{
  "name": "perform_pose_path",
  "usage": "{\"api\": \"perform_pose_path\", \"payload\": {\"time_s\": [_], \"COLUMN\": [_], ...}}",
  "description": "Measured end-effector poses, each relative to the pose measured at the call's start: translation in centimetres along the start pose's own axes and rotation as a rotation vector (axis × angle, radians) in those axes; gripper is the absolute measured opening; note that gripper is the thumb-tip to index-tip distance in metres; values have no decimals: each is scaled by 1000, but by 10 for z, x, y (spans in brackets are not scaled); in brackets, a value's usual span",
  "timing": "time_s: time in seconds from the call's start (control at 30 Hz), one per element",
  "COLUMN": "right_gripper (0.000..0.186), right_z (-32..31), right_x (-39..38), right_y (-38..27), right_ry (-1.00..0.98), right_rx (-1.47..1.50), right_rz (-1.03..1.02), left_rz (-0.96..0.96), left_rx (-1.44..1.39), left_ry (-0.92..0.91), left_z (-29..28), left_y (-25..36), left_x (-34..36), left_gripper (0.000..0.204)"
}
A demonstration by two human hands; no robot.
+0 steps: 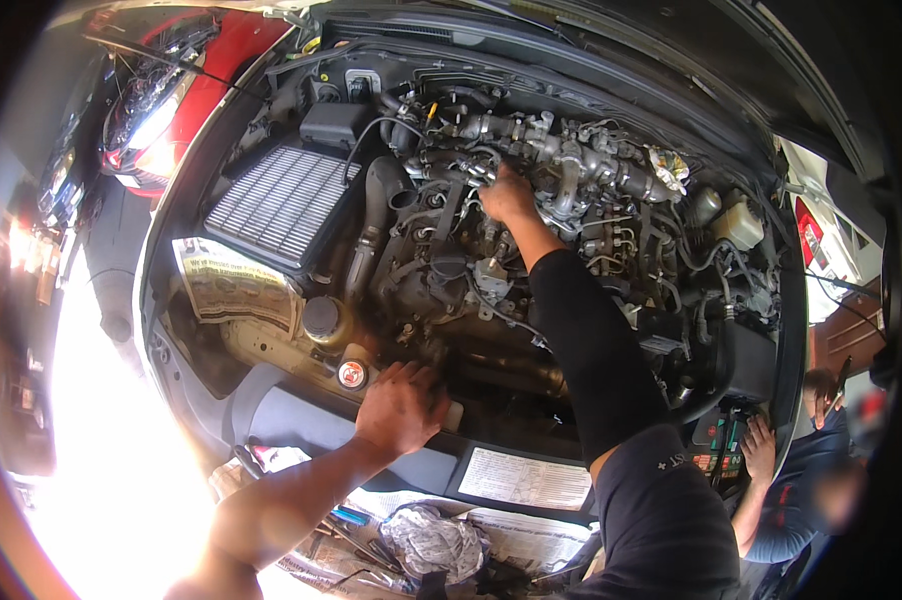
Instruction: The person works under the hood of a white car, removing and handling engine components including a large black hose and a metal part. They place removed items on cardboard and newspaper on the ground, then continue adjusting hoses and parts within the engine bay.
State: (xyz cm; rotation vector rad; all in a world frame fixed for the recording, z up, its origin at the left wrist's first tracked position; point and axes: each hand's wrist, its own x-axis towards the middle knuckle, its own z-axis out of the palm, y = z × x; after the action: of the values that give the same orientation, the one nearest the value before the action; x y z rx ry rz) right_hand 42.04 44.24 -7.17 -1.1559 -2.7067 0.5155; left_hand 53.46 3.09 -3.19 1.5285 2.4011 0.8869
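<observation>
My left hand (403,408) leans on the front panel (311,412) of an open engine bay, its fingers lying over the inner edge beside a round radiator cap (352,374). No object shows in it. My right arm, in a black sleeve, stretches across the engine (571,170). My right hand (509,195) is closed among the metal pipes and hoses at the engine's middle. Its fingertips point down into the parts, and what they grip is hidden. Left of that hand is the open end of a wide dark air hose (391,185).
A ribbed air filter (283,205) lies at the left. Newspaper (236,285) and a black-capped reservoir (323,320) are nearby. Tools and a crumpled silvery cloth (433,540) lie on paper at the front. Another person's hand (758,447) rests by the battery (716,440) at right.
</observation>
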Motion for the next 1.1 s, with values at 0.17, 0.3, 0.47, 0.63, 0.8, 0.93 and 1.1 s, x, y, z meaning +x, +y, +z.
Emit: {"api": "perform_pose_path", "payload": {"time_s": [0.17, 0.3, 0.47, 0.63, 0.8, 0.93, 1.1], "right_gripper": [82, 70, 61, 49, 46, 62, 66], "right_z": [-20, -38, -36, 2, 20, 33, 13], "right_x": [-7, 17, 45, 39, 50, 47, 35], "right_y": [3, -23, -45, -46, -37, -33, -35], "right_ry": [15, 64, -17, 197, 203, 144, 107], "right_rx": [-96, -117, -83, -168, -277, -197, -213], "right_rz": [-88, -133, 30, -262, -366, -238, -288], "left_rz": [-8, 32, 42, 0, -21, -15, 13], "left_rx": [22, 18, 23, 20, 15, 21, 4], "left_ry": [-11, -12, -23, -46, -51, -60, -19], "left_z": [0, 1, -2, -2, -2, -2, -2], "left_y": [2, 2, 1, 2, 1, 2, 1], "left_x": [0, 2, 3, 3, 5, 3, 5], "left_gripper": [17, 16, 14, 14, 14, 14, 14]}}
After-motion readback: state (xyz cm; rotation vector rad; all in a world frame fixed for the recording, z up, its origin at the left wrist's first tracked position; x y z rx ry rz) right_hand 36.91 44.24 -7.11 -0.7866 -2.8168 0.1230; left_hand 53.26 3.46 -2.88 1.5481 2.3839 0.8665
